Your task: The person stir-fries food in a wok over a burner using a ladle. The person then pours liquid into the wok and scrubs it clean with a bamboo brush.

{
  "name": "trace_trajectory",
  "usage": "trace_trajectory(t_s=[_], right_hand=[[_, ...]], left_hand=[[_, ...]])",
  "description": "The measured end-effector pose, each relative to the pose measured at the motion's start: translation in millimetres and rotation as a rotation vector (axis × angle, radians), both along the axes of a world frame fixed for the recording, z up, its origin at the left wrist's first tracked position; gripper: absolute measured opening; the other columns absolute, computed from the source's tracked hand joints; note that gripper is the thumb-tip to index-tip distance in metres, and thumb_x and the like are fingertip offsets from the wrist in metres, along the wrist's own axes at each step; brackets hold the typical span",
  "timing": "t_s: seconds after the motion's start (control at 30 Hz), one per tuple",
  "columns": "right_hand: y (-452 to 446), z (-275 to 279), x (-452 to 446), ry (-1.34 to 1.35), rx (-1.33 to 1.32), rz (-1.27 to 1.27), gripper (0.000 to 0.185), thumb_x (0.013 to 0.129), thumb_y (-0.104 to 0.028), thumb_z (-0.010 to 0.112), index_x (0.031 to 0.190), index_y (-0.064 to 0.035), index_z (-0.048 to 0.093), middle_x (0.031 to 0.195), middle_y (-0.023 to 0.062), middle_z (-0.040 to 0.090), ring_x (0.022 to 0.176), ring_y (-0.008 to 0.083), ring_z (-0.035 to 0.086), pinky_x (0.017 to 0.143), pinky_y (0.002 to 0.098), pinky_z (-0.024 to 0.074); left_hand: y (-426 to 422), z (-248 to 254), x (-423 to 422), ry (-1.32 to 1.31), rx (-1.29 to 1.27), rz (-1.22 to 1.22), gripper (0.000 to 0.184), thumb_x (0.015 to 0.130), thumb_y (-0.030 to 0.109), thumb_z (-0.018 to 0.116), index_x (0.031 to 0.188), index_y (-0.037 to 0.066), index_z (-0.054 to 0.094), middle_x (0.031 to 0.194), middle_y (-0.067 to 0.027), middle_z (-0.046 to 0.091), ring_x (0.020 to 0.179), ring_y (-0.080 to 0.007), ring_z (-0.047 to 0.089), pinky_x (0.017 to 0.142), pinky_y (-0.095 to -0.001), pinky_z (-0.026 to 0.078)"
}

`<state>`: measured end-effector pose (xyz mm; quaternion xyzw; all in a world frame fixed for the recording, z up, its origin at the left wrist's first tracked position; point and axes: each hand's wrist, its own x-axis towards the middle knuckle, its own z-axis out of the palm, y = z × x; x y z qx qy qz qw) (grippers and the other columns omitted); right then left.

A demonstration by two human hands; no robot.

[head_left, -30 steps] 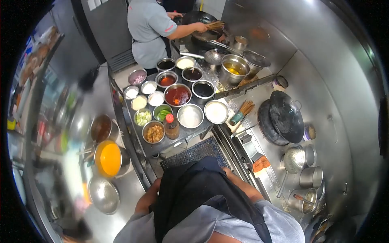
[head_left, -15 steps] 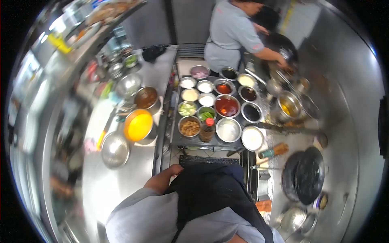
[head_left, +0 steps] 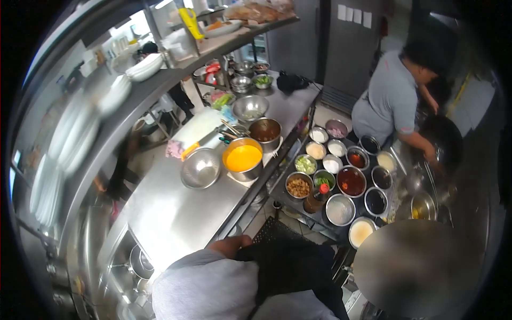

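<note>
My left hand (head_left: pixel 236 245) is low at my waist, against the dark apron (head_left: pixel 298 277). Its fingers are mostly hidden there, so I cannot tell whether they are curled round anything. My right hand is out of view. Nearest ahead lie the steel table (head_left: pixel 186 213) on the left and a cart of bowls. On the cart, a red-capped bottle (head_left: pixel 317 200) stands beside a bowl of brown pieces (head_left: pixel 299 186) and a bowl of whitish liquid (head_left: pixel 340 209). A pot of orange liquid (head_left: pixel 242 157) sits on the table beside an upturned-looking steel bowl (head_left: pixel 200 168).
A co-worker (head_left: pixel 386 96) stands at a wok (head_left: pixel 440 141) at the back right. A large blurred round shape (head_left: pixel 416 266) fills the lower right. Stacked white plates (head_left: pixel 69 133) line the left shelf. A yellow-handled knife (head_left: pixel 197 146) lies on the table.
My view has swung left, so the table, shelf and plates show more. The cart and co-worker now appear farther right. A blurred round shape covers the lower right. My left hand stays at my waist.
</note>
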<state>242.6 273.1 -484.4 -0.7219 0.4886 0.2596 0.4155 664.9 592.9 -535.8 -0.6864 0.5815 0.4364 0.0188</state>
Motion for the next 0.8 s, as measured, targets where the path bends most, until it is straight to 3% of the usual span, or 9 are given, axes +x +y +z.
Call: trace_trajectory(t_s=[0.03, 0.1, 0.23, 0.4, 0.53, 0.63, 0.73, 0.8], right_hand=[[-3.6, -1.0, 3.2, -0.002, -0.003, 0.011, 0.053, 0.085, -0.043, 0.052, 0.123, -0.0083, 0.065, 0.130, 0.0176, 0.061, 0.121, 0.0342, 0.057, 0.099, 0.0403, 0.0469], [-9.5, -4.0, 4.6, 0.002, -0.002, 0.026, 0.053, 0.086, -0.043, 0.052, 0.123, -0.0082, 0.065, 0.130, 0.0175, 0.061, 0.121, 0.0341, 0.057, 0.099, 0.0402, 0.0469], [-11.3, -7.3, 3.3, -0.008, -0.003, 0.031, 0.053, 0.086, -0.043, 0.051, 0.123, -0.0079, 0.065, 0.130, 0.0173, 0.060, 0.121, 0.0338, 0.057, 0.099, 0.0400, 0.0470], [-4.2, -13.0, -22.0, -0.039, -0.005, -0.034, 0.054, 0.086, -0.044, 0.051, 0.123, -0.0076, 0.065, 0.131, 0.0171, 0.060, 0.121, 0.0334, 0.057, 0.099, 0.0398, 0.0471], [21.0, -22.2, -58.4, -0.047, -0.011, -0.151, 0.054, 0.086, -0.044, 0.050, 0.123, -0.0073, 0.065, 0.131, 0.0169, 0.060, 0.121, 0.0331, 0.057, 0.098, 0.0396, 0.0472], [50.3, -30.0, -84.8, -0.033, -0.020, -0.241, 0.055, 0.086, -0.045, 0.050, 0.123, -0.0071, 0.064, 0.131, 0.0168, 0.060, 0.122, 0.0329, 0.057, 0.098, 0.0395, 0.0473], [95.2, -55.4, -111.3, 0.003, -0.043, -0.295, 0.055, 0.086, -0.045, 0.050, 0.123, -0.0070, 0.064, 0.131, 0.0166, 0.060, 0.122, 0.0327, 0.057, 0.098, 0.0393, 0.0473], [135.6, -65.5, -126.2, 0.019, -0.066, -0.337, 0.055, 0.087, -0.045, 0.049, 0.123, -0.0068, 0.064, 0.131, 0.0165, 0.060, 0.122, 0.0326, 0.057, 0.098, 0.0393, 0.0474]], left_hand=[[0.3, -13.9, -4.9, -0.141, -0.150, -0.311, 0.030, 0.078, 0.032, 0.069, 0.099, 0.011, 0.074, 0.097, -0.0172, 0.072, 0.082, -0.0300, 0.070, 0.075, -0.0439, 0.055], [11.3, 4.6, -11.6, 0.077, 0.172, 0.163, 0.031, 0.079, 0.033, 0.068, 0.100, 0.011, 0.074, 0.097, -0.0166, 0.072, 0.082, -0.0293, 0.070, 0.075, -0.0434, 0.055], [-2.1, 55.8, -23.7, 0.183, 0.329, 0.428, 0.033, 0.080, 0.034, 0.068, 0.102, 0.011, 0.074, 0.097, -0.0153, 0.072, 0.082, -0.0279, 0.070, 0.075, -0.0425, 0.054], [-16.6, 81.3, -23.5, 0.227, 0.406, 0.427, 0.035, 0.081, 0.037, 0.068, 0.104, 0.011, 0.074, 0.096, -0.0137, 0.072, 0.082, -0.0262, 0.069, 0.076, -0.0413, 0.054], [-52.8, 113.9, -20.7, 0.227, 0.477, 0.257, 0.036, 0.082, 0.038, 0.068, 0.105, 0.011, 0.073, 0.096, -0.0128, 0.072, 0.082, -0.0251, 0.069, 0.076, -0.0406, 0.054], [-81.6, 108.4, -14.4, 0.214, 0.478, 0.570, 0.045, 0.084, 0.044, 0.067, 0.109, 0.007, 0.072, 0.099, -0.0117, 0.072, 0.083, -0.0253, 0.068, 0.076, -0.0403, 0.054], [-124.4, 134.8, -12.8, 0.164, 0.513, 0.455, 0.043, 0.084, 0.042, 0.066, 0.107, 0.006, 0.072, 0.102, -0.0127, 0.071, 0.084, -0.0257, 0.068, 0.074, -0.0431, 0.055], [-149.5, 58.7, 16.8, 0.101, 0.555, 0.245, 0.041, 0.084, 0.040, 0.067, 0.109, 0.008, 0.071, 0.104, -0.0123, 0.070, 0.084, -0.0252, 0.069, 0.072, -0.0432, 0.056]])
